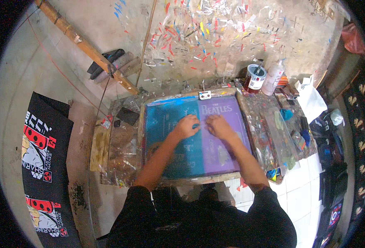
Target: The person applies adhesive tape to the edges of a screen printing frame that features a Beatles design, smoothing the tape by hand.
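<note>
In front of me lies a screen-printing frame (190, 180) with a wooden rim. Its mesh is split into a teal half (161, 140) and a purple half (237, 140), with faint lettering and stencil shapes on both. My left hand (186, 126) is over the teal side, close to the line between the colours, its fingers curled together. Just across that line, my right hand (218, 126) is over the purple, fingers also bent and pinched. What either hand holds, if anything, is too small to make out. A metal clamp plate (205, 95) sits at the frame's far edge.
At the back right stand a tub of dark red ink (254, 80) and a clear bottle (272, 78). Stained rags (288, 114) lie on the right of the worn table. A slanted wooden beam (85, 45) rises at the left, beyond hanging black printed fabric (46, 165).
</note>
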The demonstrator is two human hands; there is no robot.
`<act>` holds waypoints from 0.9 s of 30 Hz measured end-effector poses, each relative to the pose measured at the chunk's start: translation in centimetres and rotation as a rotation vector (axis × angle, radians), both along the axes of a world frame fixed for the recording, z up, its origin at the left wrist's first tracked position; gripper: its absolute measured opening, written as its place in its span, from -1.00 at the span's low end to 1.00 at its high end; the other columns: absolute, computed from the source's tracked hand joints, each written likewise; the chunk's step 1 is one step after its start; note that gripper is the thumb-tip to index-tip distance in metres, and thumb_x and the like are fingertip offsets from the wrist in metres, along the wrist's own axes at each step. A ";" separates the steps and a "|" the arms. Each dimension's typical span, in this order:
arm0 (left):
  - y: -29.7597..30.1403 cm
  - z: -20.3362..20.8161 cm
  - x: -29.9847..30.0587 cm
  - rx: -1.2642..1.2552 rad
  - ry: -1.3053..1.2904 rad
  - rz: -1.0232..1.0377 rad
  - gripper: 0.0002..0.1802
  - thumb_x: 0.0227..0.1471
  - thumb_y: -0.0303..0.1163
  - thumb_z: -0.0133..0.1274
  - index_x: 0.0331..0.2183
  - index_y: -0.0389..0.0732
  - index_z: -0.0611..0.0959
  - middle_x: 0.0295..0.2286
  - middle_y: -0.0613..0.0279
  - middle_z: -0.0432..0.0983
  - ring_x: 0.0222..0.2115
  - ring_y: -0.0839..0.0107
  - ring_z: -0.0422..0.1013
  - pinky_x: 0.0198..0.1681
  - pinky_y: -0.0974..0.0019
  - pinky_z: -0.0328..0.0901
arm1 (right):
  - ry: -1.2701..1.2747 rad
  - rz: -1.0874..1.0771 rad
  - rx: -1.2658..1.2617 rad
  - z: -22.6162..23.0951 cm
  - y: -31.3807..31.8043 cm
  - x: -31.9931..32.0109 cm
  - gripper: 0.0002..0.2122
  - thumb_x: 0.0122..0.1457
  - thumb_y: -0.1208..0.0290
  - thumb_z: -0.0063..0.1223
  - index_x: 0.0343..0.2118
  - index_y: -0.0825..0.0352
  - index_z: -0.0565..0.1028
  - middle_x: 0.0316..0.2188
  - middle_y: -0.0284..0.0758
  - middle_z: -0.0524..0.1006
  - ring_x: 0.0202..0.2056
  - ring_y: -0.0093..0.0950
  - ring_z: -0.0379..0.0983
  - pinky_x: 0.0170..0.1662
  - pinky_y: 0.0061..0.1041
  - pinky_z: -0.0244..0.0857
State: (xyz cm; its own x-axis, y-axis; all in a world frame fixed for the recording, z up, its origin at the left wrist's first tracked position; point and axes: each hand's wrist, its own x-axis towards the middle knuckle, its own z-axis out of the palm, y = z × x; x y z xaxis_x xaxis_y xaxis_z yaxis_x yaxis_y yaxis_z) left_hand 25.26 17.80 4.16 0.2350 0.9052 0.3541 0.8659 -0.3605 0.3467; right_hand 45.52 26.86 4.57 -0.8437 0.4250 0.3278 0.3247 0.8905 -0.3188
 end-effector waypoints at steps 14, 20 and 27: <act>0.1 0.0 -4.5 -0.184 -0.026 -0.118 -0.78 -0.01 -0.34 0.10 -0.25 -0.06 0.69 -0.43 0.06 0.57 -0.44 0.06 0.46 -0.33 0.15 0.33 | -0.144 0.247 -0.006 0.3 5.3 1.5 -0.90 -0.05 0.40 0.13 -0.47 0.26 0.62 -0.52 -0.16 0.53 -0.42 -0.13 0.48 -0.32 -0.21 0.36; -0.9 1.9 -4.1 -0.339 -0.008 -0.048 -0.62 -0.01 -0.51 0.03 -0.13 0.05 0.65 -0.36 -0.01 0.56 -0.43 0.06 0.50 -0.32 0.21 0.36 | -0.171 0.368 -0.027 1.2 6.2 2.3 -0.88 -0.05 0.48 0.10 -0.42 0.23 0.62 -0.47 -0.16 0.56 -0.39 -0.14 0.50 -0.31 -0.23 0.37; -1.8 1.3 -5.6 -0.266 -0.061 -0.109 -0.56 -0.11 -0.55 0.05 -0.11 -0.04 0.64 -0.26 0.01 0.58 -0.30 0.18 0.54 -0.19 0.24 0.38 | -0.306 0.318 0.024 3.5 4.7 1.2 -0.79 -0.04 0.48 0.09 -0.29 0.31 0.58 -0.38 -0.14 0.57 -0.33 -0.15 0.52 -0.27 -0.23 0.39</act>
